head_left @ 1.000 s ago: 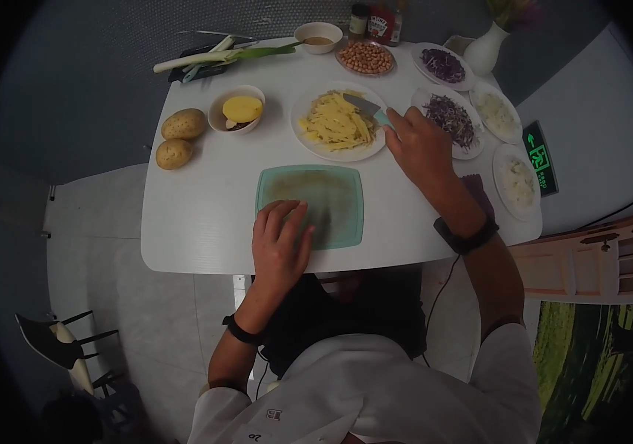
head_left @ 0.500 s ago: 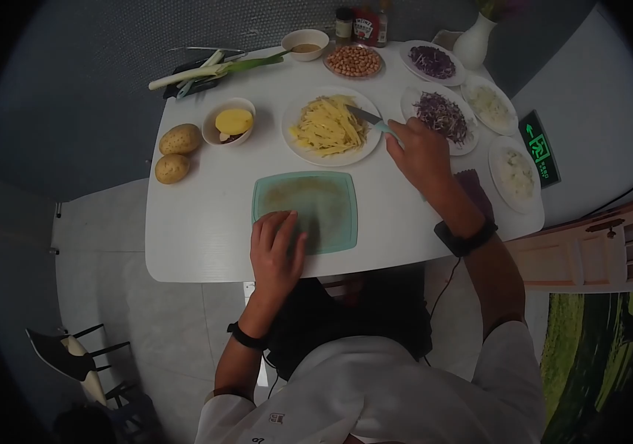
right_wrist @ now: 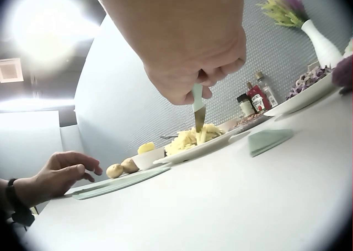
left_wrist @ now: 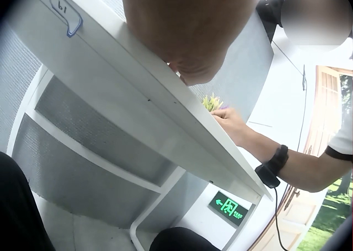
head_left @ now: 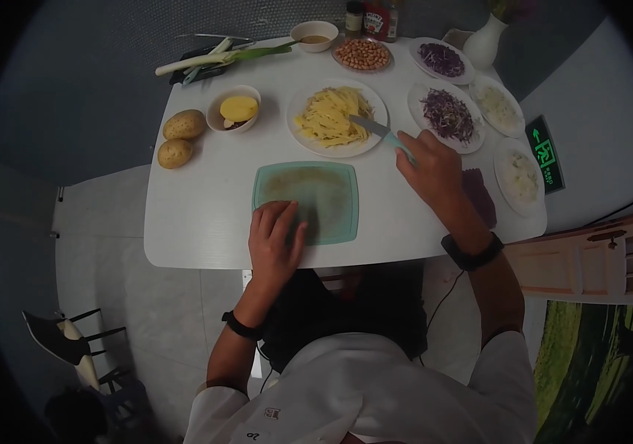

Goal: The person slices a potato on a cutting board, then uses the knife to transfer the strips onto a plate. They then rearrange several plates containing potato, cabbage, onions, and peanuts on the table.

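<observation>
In the head view the right hand (head_left: 433,172) grips the pale green handle of a knife (head_left: 373,127), its blade tip at the potato strips (head_left: 331,111) heaped on a white plate (head_left: 304,143). The right wrist view shows the knife (right_wrist: 199,116) pointing down from the curled fingers to the strips (right_wrist: 190,140). My left hand (head_left: 273,240) lies with relaxed, slightly bent fingers over the lower left of the green cutting board (head_left: 331,214), holding nothing. A peeled potato (head_left: 239,109) sits in a bowl left of the plate.
Two unpeeled potatoes (head_left: 185,124) lie at the left, leeks (head_left: 205,62) behind them. Peanuts (head_left: 362,54), a small bowl (head_left: 315,36) and bottles stand at the back. Plates of shredded purple cabbage (head_left: 447,116) and pale pieces (head_left: 518,176) are at the right, near a purple cloth (head_left: 479,197) and a vase (head_left: 484,46).
The right hand has moved a little right and toward the body, drawing the knife back so more blade shows. The left hand stays at the board. The head view has shifted slightly.
</observation>
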Available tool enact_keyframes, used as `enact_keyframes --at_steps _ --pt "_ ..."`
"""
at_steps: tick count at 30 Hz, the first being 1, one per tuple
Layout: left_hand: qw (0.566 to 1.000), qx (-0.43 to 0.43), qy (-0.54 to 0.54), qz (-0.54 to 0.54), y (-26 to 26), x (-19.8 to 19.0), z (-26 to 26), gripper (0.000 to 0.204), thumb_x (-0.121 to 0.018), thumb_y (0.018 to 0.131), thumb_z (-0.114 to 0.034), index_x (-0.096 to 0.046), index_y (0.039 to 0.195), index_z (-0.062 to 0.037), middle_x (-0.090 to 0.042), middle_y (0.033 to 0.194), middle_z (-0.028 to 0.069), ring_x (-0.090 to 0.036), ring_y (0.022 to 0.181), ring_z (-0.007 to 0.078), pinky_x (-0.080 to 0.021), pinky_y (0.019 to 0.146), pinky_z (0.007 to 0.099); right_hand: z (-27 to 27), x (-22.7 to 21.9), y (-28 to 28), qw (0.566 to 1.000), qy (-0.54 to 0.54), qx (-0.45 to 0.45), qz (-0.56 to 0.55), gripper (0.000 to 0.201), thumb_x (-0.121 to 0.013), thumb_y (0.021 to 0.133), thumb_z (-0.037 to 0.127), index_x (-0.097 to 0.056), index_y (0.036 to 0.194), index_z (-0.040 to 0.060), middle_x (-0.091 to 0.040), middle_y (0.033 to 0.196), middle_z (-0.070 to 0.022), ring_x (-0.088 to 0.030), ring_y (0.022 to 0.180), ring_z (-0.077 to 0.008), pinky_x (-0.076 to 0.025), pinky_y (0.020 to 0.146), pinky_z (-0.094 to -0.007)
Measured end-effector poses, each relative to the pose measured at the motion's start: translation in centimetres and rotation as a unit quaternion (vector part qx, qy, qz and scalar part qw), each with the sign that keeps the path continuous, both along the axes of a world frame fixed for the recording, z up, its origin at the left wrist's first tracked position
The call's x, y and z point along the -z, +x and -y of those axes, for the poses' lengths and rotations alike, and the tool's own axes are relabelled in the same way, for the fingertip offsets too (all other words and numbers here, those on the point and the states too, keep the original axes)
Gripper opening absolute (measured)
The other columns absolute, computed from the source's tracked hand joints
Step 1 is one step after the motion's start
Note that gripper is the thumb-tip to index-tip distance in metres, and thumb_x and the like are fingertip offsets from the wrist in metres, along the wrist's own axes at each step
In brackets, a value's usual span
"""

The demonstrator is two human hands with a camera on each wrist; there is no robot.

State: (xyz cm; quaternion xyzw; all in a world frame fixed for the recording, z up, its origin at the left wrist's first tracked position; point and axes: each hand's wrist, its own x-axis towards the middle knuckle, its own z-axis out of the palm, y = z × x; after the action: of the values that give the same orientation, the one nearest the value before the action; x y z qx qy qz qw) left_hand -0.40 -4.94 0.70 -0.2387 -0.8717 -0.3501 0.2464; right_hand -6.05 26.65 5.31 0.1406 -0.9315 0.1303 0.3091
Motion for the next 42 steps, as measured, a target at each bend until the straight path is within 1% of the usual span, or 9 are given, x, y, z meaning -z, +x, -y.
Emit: enact_keyframes --at_steps 5,10,17,20,22,25,29,37,42 --pt "1.0 0.004 0.002 -0.005 0.0 0.0 0.0 0.04 -0.078 0.083 -0.003 -0.067 0.122 0.0008 -0.066 0.116 0.0147 -0.062 0.108 0.0358 -0.053 0.09 0.045 -0.9 0.6 -0.5 1.0 0.005 0.009 -0.013 0.027 -0.078 0.087 0.018 -0.077 0.112 0.0076 -0.061 0.082 -0.006 -0.066 0.064 -0.0232 -0.054 0.055 -0.0365" --pt "1.0 0.002 0.001 -0.004 0.0 -0.1 0.0 0.04 -0.078 0.083 -0.003 -0.067 0.122 0.0006 -0.066 0.116 0.0148 -0.062 0.108 0.036 -0.054 0.09 0.0451 -1.0 0.1 -1.1 0.999 -0.027 0.031 -0.015 0.029 -0.079 0.088 0.019 -0.078 0.114 0.0078 -0.064 0.083 -0.0079 -0.067 0.065 -0.0254 -0.054 0.057 -0.0386" --pt "1.0 -0.001 0.011 -0.009 0.0 0.0 0.0 0.041 -0.078 0.082 0.0 -0.068 0.121 0.0006 -0.067 0.116 0.0156 -0.063 0.107 0.0364 -0.054 0.088 0.0442 -0.8 0.7 -2.3 0.999 0.005 0.032 0.009 0.027 -0.077 0.091 0.019 -0.078 0.115 0.008 -0.066 0.085 -0.0093 -0.07 0.069 -0.0264 -0.055 0.057 -0.0395" --pt "1.0 -0.002 0.019 0.004 0.0 0.0 0.1 0.041 -0.078 0.081 -0.001 -0.069 0.121 0.0004 -0.067 0.116 0.0153 -0.063 0.107 0.0363 -0.055 0.088 0.0443 0.3 -0.6 -1.5 0.998 -0.027 0.041 0.031 0.027 -0.076 0.091 0.016 -0.077 0.116 0.0049 -0.067 0.087 -0.0128 -0.068 0.071 -0.0312 -0.054 0.062 -0.0412" --pt "1.0 0.005 0.013 -0.002 0.0 -0.1 0.0 0.041 -0.079 0.081 -0.002 -0.069 0.121 0.0004 -0.066 0.116 0.015 -0.063 0.106 0.0362 -0.055 0.088 0.0444 0.9 -1.0 -1.6 0.999 -0.006 -0.026 -0.025 0.027 -0.077 0.09 0.019 -0.077 0.115 0.0079 -0.063 0.083 -0.007 -0.067 0.066 -0.0243 -0.053 0.056 -0.0372" --pt "1.0 0.001 0.011 0.004 0.0 0.0 0.1 0.04 -0.079 0.082 -0.003 -0.069 0.12 0.0004 -0.066 0.116 0.015 -0.063 0.107 0.0363 -0.055 0.088 0.0445 1.8 -0.3 -2.1 0.999 0.035 -0.034 0.002 0.029 -0.078 0.089 0.018 -0.077 0.116 0.0075 -0.062 0.083 -0.0059 -0.066 0.064 -0.0227 -0.053 0.055 -0.0366" --pt "1.0 -0.005 0.021 0.003 0.0 -0.1 0.3 0.04 -0.079 0.082 -0.004 -0.068 0.12 0.0004 -0.066 0.116 0.0153 -0.063 0.107 0.0366 -0.055 0.089 0.0447 2.2 -0.7 -2.8 0.999 0.026 -0.041 0.003 0.028 -0.078 0.089 0.018 -0.078 0.115 0.0074 -0.063 0.083 -0.0058 -0.067 0.065 -0.0217 -0.054 0.056 -0.0365" --pt "1.0 0.006 0.02 -0.005 0.0 0.0 0.3 0.04 -0.08 0.081 -0.008 -0.068 0.119 0.0002 -0.065 0.115 0.0138 -0.063 0.106 0.0352 -0.055 0.087 0.0446 3.1 -0.6 -5.9 1.0 0.023 -0.015 -0.001 0.026 -0.076 0.091 0.02 -0.078 0.114 0.0078 -0.066 0.085 -0.0093 -0.07 0.068 -0.0288 -0.056 0.058 -0.0391" --pt "1.0 0.006 0.027 -0.003 -0.1 0.2 0.4 0.04 -0.08 0.081 -0.008 -0.068 0.119 -0.0003 -0.066 0.115 0.0138 -0.063 0.107 0.0352 -0.055 0.088 0.0447 3.6 -0.8 -6.2 0.999 0.033 -0.021 0.006 0.025 -0.075 0.093 0.02 -0.079 0.114 0.0071 -0.067 0.085 -0.0105 -0.07 0.068 -0.0288 -0.056 0.058 -0.0394"
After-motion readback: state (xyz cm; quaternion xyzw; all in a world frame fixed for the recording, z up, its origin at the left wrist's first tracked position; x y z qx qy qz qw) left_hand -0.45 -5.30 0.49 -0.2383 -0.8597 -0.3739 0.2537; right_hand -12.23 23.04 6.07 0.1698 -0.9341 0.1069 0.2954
